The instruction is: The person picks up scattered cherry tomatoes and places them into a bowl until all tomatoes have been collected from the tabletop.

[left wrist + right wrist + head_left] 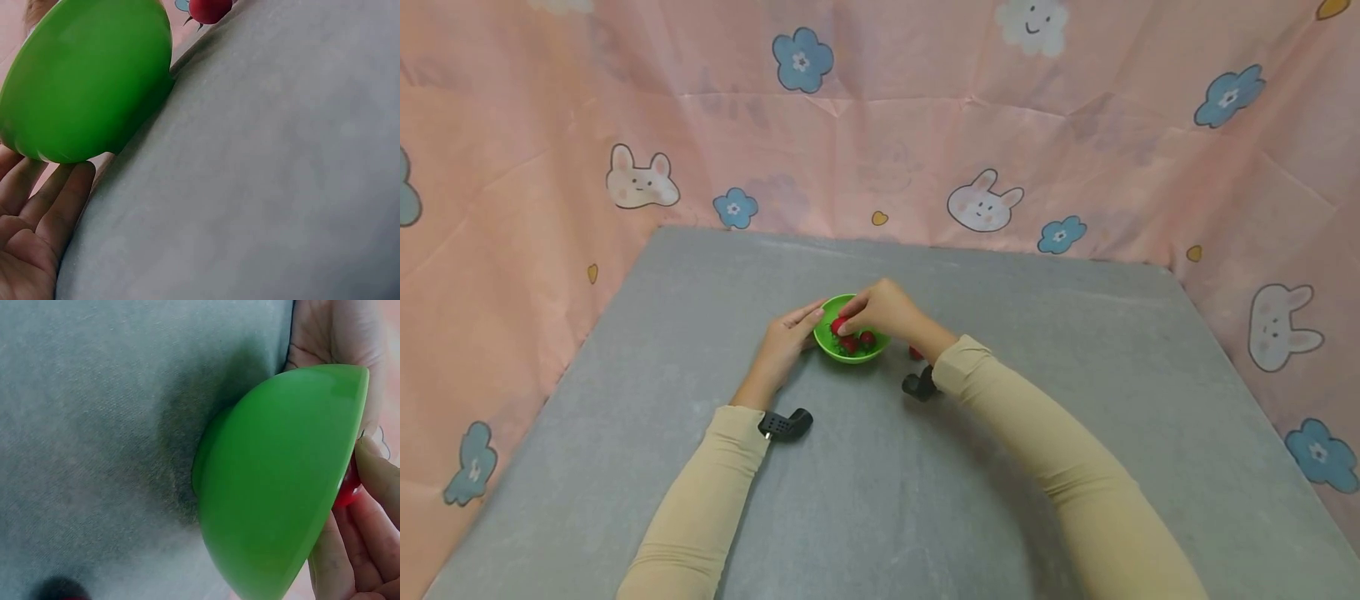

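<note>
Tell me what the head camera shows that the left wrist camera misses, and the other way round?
Only the head view shows the right hand pinching a red fruit over the bowl, more fruit inside, and the bunny-print cloth behind. Only the left wrist view shows the left hand's fingertips against the bowl's underside. Both show the green bowl, the grey table and the left hand.

Wearing long beige sleeves on both arms, cuffs ending just short of the wrists, fabric creasing lightly along the forearms. Carrying a small black camera unit strapped under each wrist: left wrist camera (pixel 786 425) showing a dotted face, right wrist camera (pixel 920 385) rounded and dark. Left hand (pixel 786 340) and right hand (pixel 886 310) going bare, no gloves.
</note>
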Demonstrator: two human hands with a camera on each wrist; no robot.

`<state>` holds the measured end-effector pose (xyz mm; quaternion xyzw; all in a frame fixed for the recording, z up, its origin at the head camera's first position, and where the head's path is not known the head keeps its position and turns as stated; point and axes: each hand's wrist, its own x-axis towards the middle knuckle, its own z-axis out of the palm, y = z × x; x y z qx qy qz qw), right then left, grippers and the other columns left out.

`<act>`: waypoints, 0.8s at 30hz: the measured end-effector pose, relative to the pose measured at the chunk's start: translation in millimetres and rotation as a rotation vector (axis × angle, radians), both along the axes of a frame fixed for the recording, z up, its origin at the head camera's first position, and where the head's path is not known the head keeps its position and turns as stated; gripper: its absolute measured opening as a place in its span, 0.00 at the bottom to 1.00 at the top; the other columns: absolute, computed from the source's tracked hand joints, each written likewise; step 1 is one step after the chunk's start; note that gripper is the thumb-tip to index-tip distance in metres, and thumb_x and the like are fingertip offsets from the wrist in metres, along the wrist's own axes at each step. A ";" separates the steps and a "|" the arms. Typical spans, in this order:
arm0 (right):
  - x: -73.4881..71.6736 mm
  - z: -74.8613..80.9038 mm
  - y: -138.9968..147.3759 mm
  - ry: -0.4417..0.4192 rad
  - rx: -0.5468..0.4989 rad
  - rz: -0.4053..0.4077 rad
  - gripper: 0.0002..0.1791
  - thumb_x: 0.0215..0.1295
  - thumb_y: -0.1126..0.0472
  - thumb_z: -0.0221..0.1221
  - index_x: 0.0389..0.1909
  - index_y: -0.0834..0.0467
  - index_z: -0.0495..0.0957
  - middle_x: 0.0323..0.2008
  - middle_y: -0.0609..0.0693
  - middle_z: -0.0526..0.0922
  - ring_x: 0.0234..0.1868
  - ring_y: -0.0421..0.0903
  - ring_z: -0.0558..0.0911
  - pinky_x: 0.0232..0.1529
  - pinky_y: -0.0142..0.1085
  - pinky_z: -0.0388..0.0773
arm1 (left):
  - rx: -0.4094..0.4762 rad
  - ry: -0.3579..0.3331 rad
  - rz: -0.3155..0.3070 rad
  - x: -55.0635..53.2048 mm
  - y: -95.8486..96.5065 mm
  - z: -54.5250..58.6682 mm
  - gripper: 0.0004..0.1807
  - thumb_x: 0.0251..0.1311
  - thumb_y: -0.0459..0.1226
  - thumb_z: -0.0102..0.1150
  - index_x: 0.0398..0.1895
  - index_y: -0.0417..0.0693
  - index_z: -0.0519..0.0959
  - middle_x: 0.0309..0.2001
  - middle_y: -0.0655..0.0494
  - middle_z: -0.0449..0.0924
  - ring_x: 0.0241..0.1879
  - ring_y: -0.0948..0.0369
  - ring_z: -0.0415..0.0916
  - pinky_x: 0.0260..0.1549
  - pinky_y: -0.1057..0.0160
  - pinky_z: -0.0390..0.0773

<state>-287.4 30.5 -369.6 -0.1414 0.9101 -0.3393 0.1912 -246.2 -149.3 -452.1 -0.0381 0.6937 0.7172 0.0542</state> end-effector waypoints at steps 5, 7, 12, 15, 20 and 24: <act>0.5 -0.6 -4.2 0.004 0.020 0.016 0.15 0.54 0.54 0.74 0.43 0.53 0.89 0.46 0.49 0.89 0.52 0.46 0.82 0.51 0.37 0.83 | 0.004 0.004 -0.008 0.1 -1.0 -0.2 0.24 0.73 0.46 0.53 0.67 0.47 0.74 0.68 0.50 0.73 0.52 0.71 0.78 0.48 0.75 0.80; 0.9 -0.2 -5.4 0.009 0.027 0.025 0.15 0.54 0.54 0.74 0.43 0.53 0.89 0.46 0.49 0.89 0.50 0.45 0.83 0.47 0.35 0.84 | 0.011 0.007 -0.010 0.2 -1.1 -0.3 0.24 0.73 0.46 0.53 0.67 0.46 0.73 0.68 0.49 0.73 0.51 0.73 0.78 0.48 0.75 0.80; 3.0 1.8 -6.9 0.012 0.030 0.042 0.15 0.57 0.55 0.73 0.45 0.53 0.89 0.45 0.49 0.90 0.44 0.45 0.85 0.42 0.33 0.85 | 0.019 0.017 -0.009 0.8 -1.0 0.4 0.24 0.73 0.45 0.52 0.68 0.46 0.73 0.68 0.48 0.73 0.49 0.74 0.79 0.48 0.75 0.80; 3.9 2.7 -6.6 0.011 0.024 0.043 0.15 0.57 0.55 0.72 0.46 0.53 0.88 0.46 0.49 0.89 0.44 0.46 0.85 0.43 0.35 0.85 | 0.017 0.016 -0.007 0.9 -0.8 1.1 0.23 0.73 0.45 0.52 0.67 0.46 0.74 0.67 0.49 0.74 0.48 0.74 0.79 0.47 0.75 0.80; 3.0 1.4 -2.6 0.026 0.010 0.038 0.15 0.57 0.56 0.72 0.46 0.54 0.88 0.47 0.50 0.89 0.51 0.47 0.84 0.52 0.39 0.83 | 0.017 0.010 -0.001 0.9 -0.3 1.4 0.24 0.73 0.44 0.53 0.68 0.45 0.73 0.68 0.48 0.73 0.49 0.74 0.78 0.47 0.76 0.80; 3.0 -1.2 4.6 0.026 -0.024 0.046 0.15 0.57 0.56 0.72 0.45 0.55 0.88 0.46 0.50 0.89 0.53 0.47 0.83 0.56 0.40 0.82 | 0.025 -0.001 0.010 1.1 0.4 1.9 0.24 0.73 0.44 0.53 0.67 0.45 0.74 0.68 0.49 0.74 0.51 0.72 0.78 0.48 0.75 0.80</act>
